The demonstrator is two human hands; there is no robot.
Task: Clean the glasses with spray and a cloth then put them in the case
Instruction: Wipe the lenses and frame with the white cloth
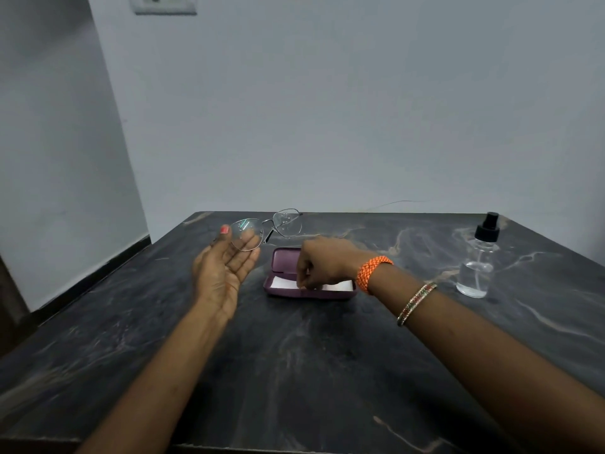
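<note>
No readable text anywhere in view.
The clear spray bottle [476, 267] bore no label, the purple case [284, 262] showed no brand mark, and the white cloth [340, 286] inside it was plain. The wall plate [163, 3] at the top edge carried no legible marking, and the dark marbled table [294, 371] held no printing.

One head-worn wide-angle view, forward and down over the near table [294, 371], wall behind.
</note>
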